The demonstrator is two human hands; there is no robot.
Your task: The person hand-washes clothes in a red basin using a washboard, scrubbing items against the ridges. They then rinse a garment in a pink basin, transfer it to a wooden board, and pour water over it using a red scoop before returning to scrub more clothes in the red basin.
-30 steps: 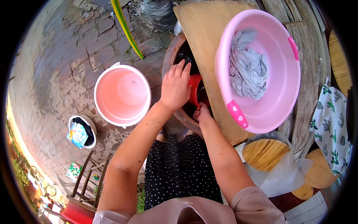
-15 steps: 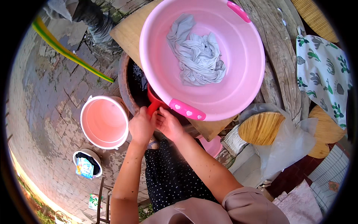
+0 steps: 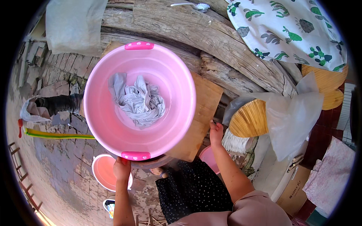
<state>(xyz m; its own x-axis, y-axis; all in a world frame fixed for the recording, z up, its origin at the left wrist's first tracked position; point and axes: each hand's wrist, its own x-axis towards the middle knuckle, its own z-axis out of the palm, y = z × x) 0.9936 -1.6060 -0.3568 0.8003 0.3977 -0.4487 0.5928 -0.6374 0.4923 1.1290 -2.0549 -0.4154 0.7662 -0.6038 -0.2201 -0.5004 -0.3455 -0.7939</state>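
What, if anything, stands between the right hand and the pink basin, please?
Nothing visible stands in the way: between the right hand and the pink basin there is only a bare, flat strip of wooden board.

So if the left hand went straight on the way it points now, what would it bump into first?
The left hand would likely meet the pink basin first, at its nearer bright pink handle; depth is unclear, so it might slip underneath.

I see the left grip (image 3: 121, 169) at ten o'clock from the torso (image 3: 222, 216), its fingers partly hidden; the right grip (image 3: 216, 132) reaches toward twelve, bent.
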